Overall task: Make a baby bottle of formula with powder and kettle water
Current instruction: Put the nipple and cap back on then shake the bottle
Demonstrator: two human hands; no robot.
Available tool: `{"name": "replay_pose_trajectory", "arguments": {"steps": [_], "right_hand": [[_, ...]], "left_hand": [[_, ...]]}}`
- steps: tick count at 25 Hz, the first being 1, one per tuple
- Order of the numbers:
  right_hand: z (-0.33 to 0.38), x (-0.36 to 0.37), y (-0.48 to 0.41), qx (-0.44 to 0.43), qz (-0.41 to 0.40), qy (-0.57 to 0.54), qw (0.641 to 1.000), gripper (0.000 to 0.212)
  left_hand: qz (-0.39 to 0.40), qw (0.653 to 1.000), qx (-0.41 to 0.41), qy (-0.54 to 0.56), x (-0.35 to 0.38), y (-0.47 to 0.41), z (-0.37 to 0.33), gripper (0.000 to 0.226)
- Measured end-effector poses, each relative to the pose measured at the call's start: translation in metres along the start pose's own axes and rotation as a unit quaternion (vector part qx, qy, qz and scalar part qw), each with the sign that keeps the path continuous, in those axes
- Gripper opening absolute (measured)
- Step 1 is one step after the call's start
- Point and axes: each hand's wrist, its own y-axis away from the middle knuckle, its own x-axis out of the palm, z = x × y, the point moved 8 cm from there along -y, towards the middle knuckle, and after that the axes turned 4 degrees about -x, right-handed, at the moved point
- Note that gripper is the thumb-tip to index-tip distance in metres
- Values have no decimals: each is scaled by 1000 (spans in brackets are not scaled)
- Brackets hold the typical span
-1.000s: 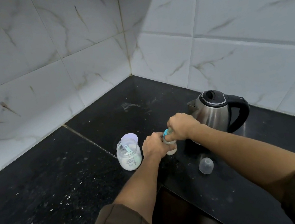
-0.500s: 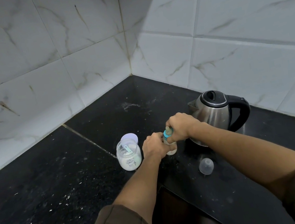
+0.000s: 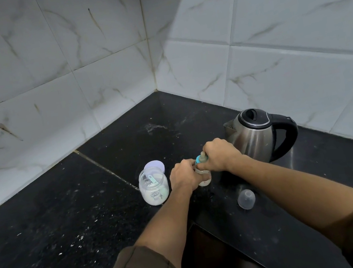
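I have the baby bottle [image 3: 204,176] standing upright on the black worktop [image 3: 59,235], near its front edge, with my left hand [image 3: 183,176] wrapped around its body and my right hand [image 3: 220,154] closed on the teal collar [image 3: 198,160] under the teat. The open powder jar [image 3: 154,188] stands just to the left, its lid [image 3: 154,167] behind it. The kettle [image 3: 255,135] sits toward the right wall, and a clear cap [image 3: 246,199] lies near the front edge.
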Motion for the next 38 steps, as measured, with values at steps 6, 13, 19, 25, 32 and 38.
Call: {"name": "replay_pose_trajectory", "arguments": {"steps": [6,13,19,25,32,38], "right_hand": [[-2,-5,4,24,-3,90,996,72],[8,-3,-7,-115,102,3,988,61],[0,-6,-6,-22,27,88,996,55],[7,-4,-1,-87,67,33,993,65],[0,-11,0,-17,14,106,994,63],[15,-3,-1,-112,92,48,988,55]], "left_hand": [[-9,1000,15,-10,-2,0,-1,33],[1,1000,5,-7,-2,0,-1,44],[-12,1000,7,-10,-4,2,-1,41],[6,1000,3,-12,-1,0,0,44],[2,1000,9,-28,-4,0,-3,32],[6,1000,3,-25,-4,1,-3,47]]}}
